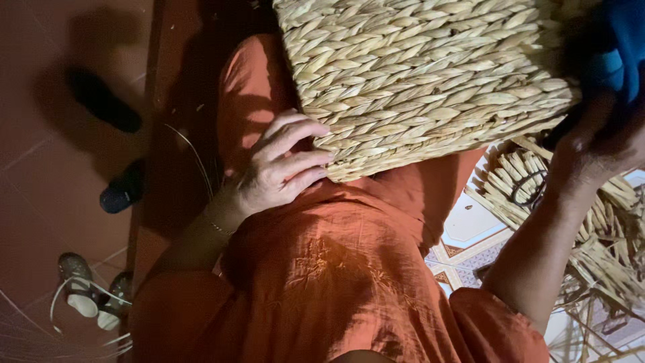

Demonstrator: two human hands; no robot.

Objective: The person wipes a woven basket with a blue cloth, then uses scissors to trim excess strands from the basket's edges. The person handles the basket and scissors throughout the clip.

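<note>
A large woven straw basket point(416, 74) rests on my lap, over orange clothing point(336, 269). My left hand point(279, 168) presses against the basket's lower left edge, fingers curled onto the weave. My right hand point(598, 144) is at the basket's right side, in shadow, gripping its right corner beside a blue object point(621, 47). What the right fingers hold besides the basket is hidden.
Another partly woven straw piece point(517, 181) with loose strands lies on the patterned tile floor point(470, 235) at right. Dark sandals point(101, 101) and light shoes point(84, 296) sit on the red floor at left, with thin cords point(40, 336) nearby.
</note>
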